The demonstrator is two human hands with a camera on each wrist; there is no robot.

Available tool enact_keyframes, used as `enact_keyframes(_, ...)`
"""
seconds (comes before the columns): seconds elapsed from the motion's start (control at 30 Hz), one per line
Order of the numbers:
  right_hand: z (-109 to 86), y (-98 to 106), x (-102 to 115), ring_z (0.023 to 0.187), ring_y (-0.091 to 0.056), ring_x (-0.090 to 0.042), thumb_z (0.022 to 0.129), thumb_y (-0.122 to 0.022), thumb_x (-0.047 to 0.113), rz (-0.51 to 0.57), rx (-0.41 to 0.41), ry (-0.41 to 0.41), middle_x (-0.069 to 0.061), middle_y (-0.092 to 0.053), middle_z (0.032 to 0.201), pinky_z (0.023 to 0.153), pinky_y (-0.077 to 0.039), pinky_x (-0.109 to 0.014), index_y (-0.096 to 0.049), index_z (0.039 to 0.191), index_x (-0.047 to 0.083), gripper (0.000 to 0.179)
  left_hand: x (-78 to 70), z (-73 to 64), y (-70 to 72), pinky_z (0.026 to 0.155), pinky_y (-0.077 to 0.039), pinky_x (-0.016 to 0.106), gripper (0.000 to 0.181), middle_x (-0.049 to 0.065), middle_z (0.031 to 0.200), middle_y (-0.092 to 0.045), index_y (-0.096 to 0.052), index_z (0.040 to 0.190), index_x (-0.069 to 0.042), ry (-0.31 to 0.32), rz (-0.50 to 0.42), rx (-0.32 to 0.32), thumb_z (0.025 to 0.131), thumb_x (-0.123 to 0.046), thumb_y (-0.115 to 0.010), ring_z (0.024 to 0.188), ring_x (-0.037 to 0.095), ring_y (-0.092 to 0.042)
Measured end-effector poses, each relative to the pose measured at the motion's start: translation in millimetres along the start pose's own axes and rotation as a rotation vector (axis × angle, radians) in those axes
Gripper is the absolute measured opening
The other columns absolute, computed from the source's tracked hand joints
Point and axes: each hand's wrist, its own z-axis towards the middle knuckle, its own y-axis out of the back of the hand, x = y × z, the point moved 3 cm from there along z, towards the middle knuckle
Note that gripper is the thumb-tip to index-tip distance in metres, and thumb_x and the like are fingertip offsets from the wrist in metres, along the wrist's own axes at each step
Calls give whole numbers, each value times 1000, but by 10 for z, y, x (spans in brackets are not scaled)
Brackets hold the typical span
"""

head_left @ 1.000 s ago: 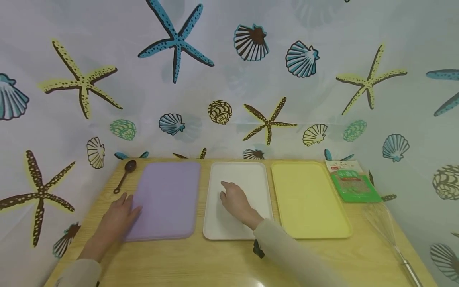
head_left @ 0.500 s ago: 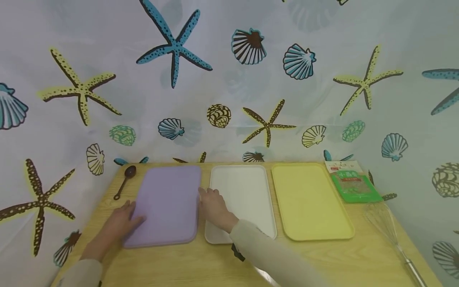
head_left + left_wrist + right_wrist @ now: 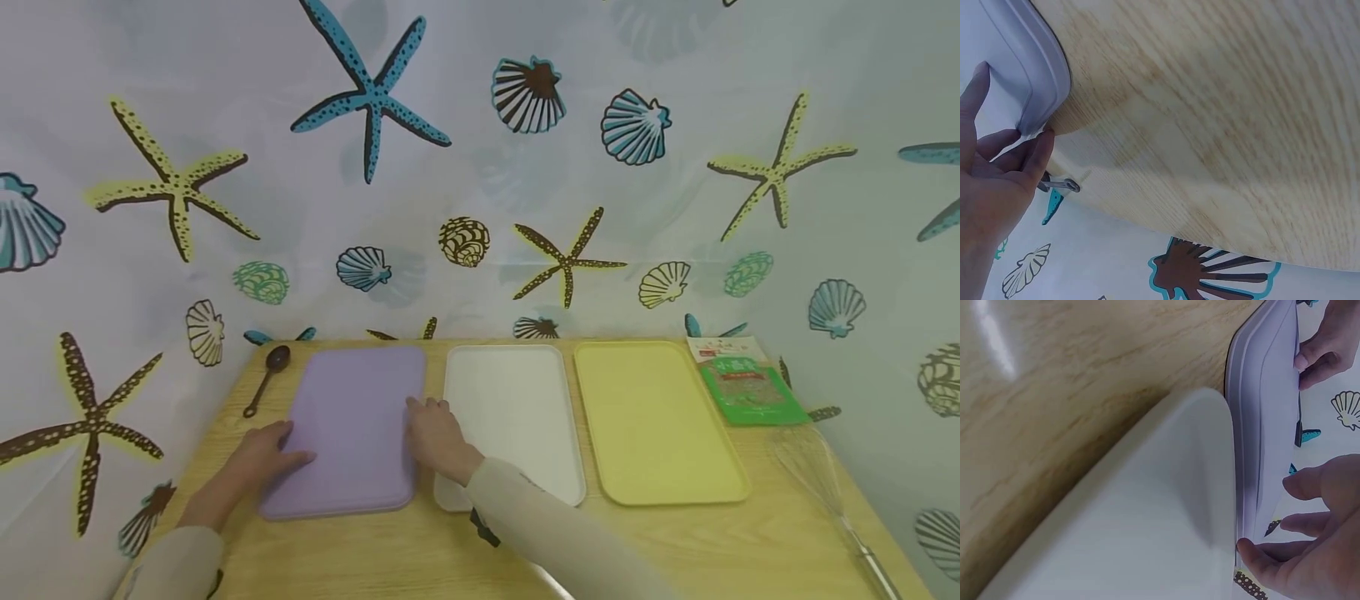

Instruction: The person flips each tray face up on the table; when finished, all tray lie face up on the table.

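Observation:
A purple tray (image 3: 356,433) lies on the wooden table, left of a white tray (image 3: 517,417). My left hand (image 3: 258,457) is at its left edge. In the left wrist view, the fingers (image 3: 1038,150) of that hand meet the rim near a corner, and the thumb reaches over the tray. At the right edge is my right hand (image 3: 441,440), partly over the white tray's left rim. The right wrist view shows its fingertips (image 3: 1247,550) at the purple rim, the thumb held apart. The left hand (image 3: 1335,347) also appears there, across the purple tray.
A yellow tray (image 3: 660,425) stands to the right of the white one. Beyond it are a green and white packet (image 3: 753,392) and a whisk (image 3: 836,500). A dark spoon (image 3: 267,379) lies at the far left. A patterned cloth (image 3: 465,183) hangs behind the table.
My right hand has moved left from above the white tray to the purple tray's right edge. My left hand has shifted slightly at the left edge, its thumb reaching further over the tray.

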Motion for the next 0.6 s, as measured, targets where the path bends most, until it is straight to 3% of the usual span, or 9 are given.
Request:
enact_keyframes(0.33,26,-93,82,83,-60,-24,96,-57,33,1,28,-88,-15,-66,94,63,-52,-31,-61,119,6,36,-16,-7,-5,101,-37,62,80,45,128,-42,-38,129,26,-5,-7,-3,86,-33,-72,120,57,-40)
enact_keyframes(0.6,47,-152,121,80,-56,-22,97,-53,36,-44,66,-129,-10,-65,83,67,-50,-31,-67,86,7,34,-22,24,5,102,-36,61,78,44,130,-41,-38,129,25,35,-9,8,86,-31,-72,121,57,-40)
